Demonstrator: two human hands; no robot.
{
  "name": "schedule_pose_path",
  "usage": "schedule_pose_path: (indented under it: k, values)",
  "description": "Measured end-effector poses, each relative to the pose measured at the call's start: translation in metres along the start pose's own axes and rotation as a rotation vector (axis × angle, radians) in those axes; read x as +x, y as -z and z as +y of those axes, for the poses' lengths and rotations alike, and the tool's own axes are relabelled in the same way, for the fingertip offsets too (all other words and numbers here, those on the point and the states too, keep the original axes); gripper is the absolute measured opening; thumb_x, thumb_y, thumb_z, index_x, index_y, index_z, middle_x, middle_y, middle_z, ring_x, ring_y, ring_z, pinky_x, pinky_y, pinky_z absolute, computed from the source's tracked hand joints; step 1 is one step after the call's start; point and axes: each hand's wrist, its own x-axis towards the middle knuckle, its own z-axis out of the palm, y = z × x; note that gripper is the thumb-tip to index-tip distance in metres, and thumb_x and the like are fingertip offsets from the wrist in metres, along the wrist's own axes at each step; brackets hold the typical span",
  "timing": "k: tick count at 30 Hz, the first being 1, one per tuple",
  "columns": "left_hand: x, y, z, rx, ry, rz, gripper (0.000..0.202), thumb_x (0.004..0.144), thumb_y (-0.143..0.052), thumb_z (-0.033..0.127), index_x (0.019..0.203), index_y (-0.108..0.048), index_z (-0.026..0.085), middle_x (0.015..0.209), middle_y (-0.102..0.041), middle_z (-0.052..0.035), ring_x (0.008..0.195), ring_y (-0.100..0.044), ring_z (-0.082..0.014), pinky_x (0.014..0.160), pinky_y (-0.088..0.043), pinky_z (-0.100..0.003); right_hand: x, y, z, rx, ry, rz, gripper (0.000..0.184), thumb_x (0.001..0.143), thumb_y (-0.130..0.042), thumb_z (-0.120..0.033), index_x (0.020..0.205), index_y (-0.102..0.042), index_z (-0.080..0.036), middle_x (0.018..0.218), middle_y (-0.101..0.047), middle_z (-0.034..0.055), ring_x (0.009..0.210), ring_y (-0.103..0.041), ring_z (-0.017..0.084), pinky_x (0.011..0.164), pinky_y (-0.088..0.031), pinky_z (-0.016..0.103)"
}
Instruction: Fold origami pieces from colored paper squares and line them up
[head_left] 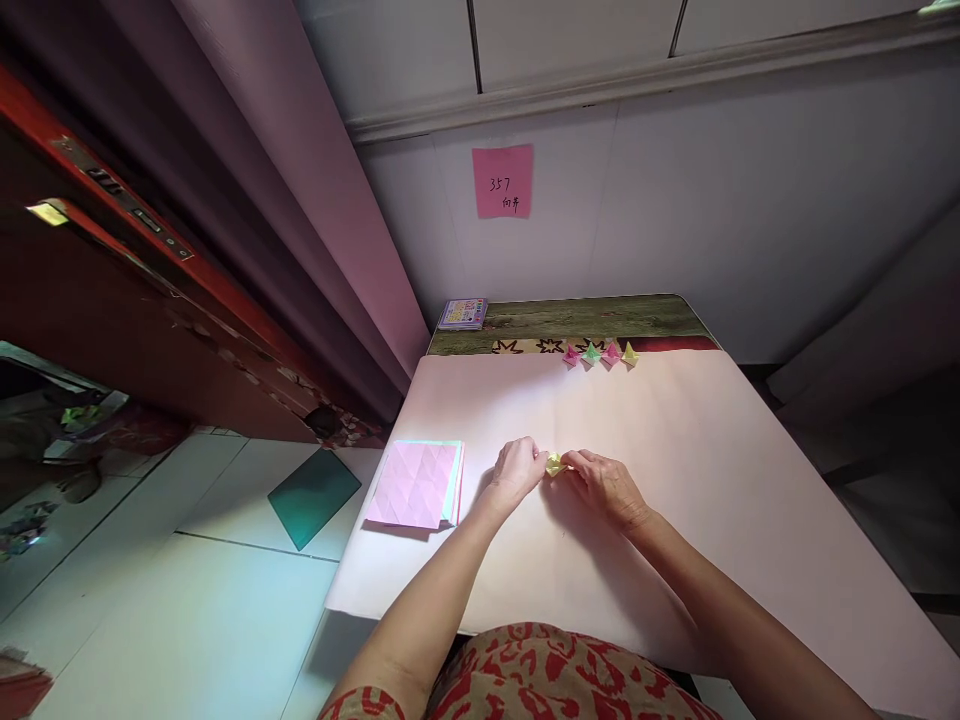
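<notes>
Head view: furthest left on a table point(750, 560) covered with a pale, smooth sheet lies a square stack of thin coloured paper point(412, 485), its lilac top patterned with diamonds, green and reddish edges showing at its right side. Such sheets should be light, limp and quick to slide over each other, best lifted by 1 corner.

To its right, the left hand point(517, 468) is curled in, thumb and forefinger pinched together on the left edge of a small yellow folded-paper piece point(553, 465) near the middle of the cover. The piece sits between the 2 hands, right at the fingertips. It should be almost weightless, stiffer along its creases than across its flat parts, and easy to crush or tear; its layered outer edges look the best hold, with a light pinch and no squeeze on the centre.

Beyond it, at the cover's far edge, 4 small pointed folded-paper figures point(592, 355) sit close in a row, dark pink, green, pink and yellow, and would likely dent under a careless brush.

The right hand point(609, 487) bends its fingers inward, tips closed on the yellow piece's right edge; how firmly they press I cannot tell.
</notes>
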Motion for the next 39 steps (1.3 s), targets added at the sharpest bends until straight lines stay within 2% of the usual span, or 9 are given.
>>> schedule_pose_path:
  k: [3, 5, 8, 11, 14, 18, 27, 33, 39]
  values:
    - [0.006, -0.004, -0.017, -0.127, -0.059, 0.126, 0.033, 0.096, -0.044, 0.042, 0.091, -0.067, 0.019, 0.081, -0.070, -0.0057, 0.079, -0.065, -0.0186, 0.073, -0.045, -0.028, -0.006, -0.005, 0.007, 0.071, -0.002, 0.074, 0.023, 0.099, -0.044, -0.024, 0.094, -0.066, -0.023, 0.081, -0.068, 0.0001, 0.063, -0.057, 0.012, 0.056, -0.031, 0.023]
    - [0.011, -0.011, -0.029, -0.180, -0.100, 0.272, 0.028, 0.098, -0.043, 0.038, 0.098, -0.064, 0.020, 0.086, -0.070, -0.0042, 0.082, -0.064, -0.0175, 0.077, -0.045, -0.028, -0.009, -0.008, 0.010, 0.078, 0.011, 0.120, 0.026, 0.100, -0.042, -0.025, 0.092, -0.066, -0.022, 0.080, -0.068, 0.0006, 0.063, -0.058, 0.012, 0.056, -0.032, 0.023]
    - [0.016, -0.024, -0.046, -0.117, -0.145, 0.454, 0.019, 0.095, -0.050, 0.029, 0.108, -0.059, 0.019, 0.106, -0.067, -0.0077, 0.097, -0.062, -0.0192, 0.086, -0.045, -0.030, -0.010, -0.014, 0.009, 0.076, 0.017, 0.203, 0.029, 0.101, -0.042, -0.028, 0.091, -0.068, -0.023, 0.080, -0.069, 0.0015, 0.067, -0.060, 0.012, 0.056, -0.033, 0.022]
    - [0.016, -0.034, -0.055, 0.018, -0.235, 0.528, 0.020, 0.093, -0.052, 0.024, 0.111, -0.058, 0.018, 0.113, -0.063, -0.0094, 0.106, -0.056, -0.0222, 0.091, -0.044, -0.034, -0.005, -0.016, 0.009, 0.081, -0.011, 0.295, 0.028, 0.100, -0.044, -0.031, 0.092, -0.070, -0.023, 0.081, -0.070, 0.0016, 0.068, -0.062, 0.012, 0.057, -0.033, 0.022]
    - [0.012, -0.037, -0.057, 0.157, -0.329, 0.524, 0.016, 0.093, -0.055, 0.028, 0.106, -0.059, 0.021, 0.110, -0.062, -0.0072, 0.105, -0.054, -0.0238, 0.089, -0.044, -0.037, 0.013, -0.013, 0.017, 0.100, -0.083, 0.371, 0.024, 0.098, -0.049, -0.032, 0.091, -0.071, -0.024, 0.083, -0.072, 0.0004, 0.066, -0.062, 0.011, 0.056, -0.033, 0.021]
    - [0.008, -0.032, -0.053, 0.254, -0.331, 0.508, 0.012, 0.092, -0.056, 0.027, 0.102, -0.059, 0.022, 0.109, -0.060, -0.0061, 0.104, -0.052, -0.0231, 0.088, -0.043, -0.037, 0.061, -0.003, 0.039, 0.125, -0.203, 0.411, 0.020, 0.093, -0.054, -0.031, 0.090, -0.072, -0.024, 0.088, -0.073, 0.0000, 0.064, -0.061, 0.010, 0.055, -0.033, 0.021]
    - [0.004, -0.025, -0.049, 0.326, -0.277, 0.486, 0.014, 0.091, -0.055, 0.029, 0.104, -0.059, 0.024, 0.116, -0.058, -0.0050, 0.104, -0.052, -0.0225, 0.086, -0.045, -0.036, 0.179, -0.001, 0.072, 0.046, -0.423, 0.296, 0.026, 0.091, -0.050, -0.029, 0.097, -0.075, -0.026, 0.096, -0.074, 0.0032, 0.080, -0.063, 0.017, 0.059, -0.034, 0.025]
    - [0.006, -0.026, -0.050, 0.337, -0.261, 0.479, 0.015, 0.092, -0.054, 0.029, 0.105, -0.059, 0.024, 0.117, -0.058, -0.0049, 0.104, -0.053, -0.0228, 0.085, -0.045, -0.037, 0.209, -0.015, 0.079, 0.035, -0.490, 0.240, 0.030, 0.089, -0.049, -0.028, 0.097, -0.078, -0.027, 0.092, -0.075, 0.0062, 0.077, -0.064, 0.019, 0.060, -0.036, 0.027]
    - [0.005, -0.024, -0.049, 0.335, -0.260, 0.468, 0.015, 0.093, -0.051, 0.028, 0.105, -0.058, 0.024, 0.117, -0.058, -0.0053, 0.103, -0.053, -0.0228, 0.084, -0.045, -0.037, 0.215, -0.015, 0.077, 0.070, -0.488, 0.256, 0.027, 0.087, -0.056, -0.032, 0.103, -0.076, -0.026, 0.094, -0.076, 0.0062, 0.081, -0.066, 0.020, 0.061, -0.038, 0.026]
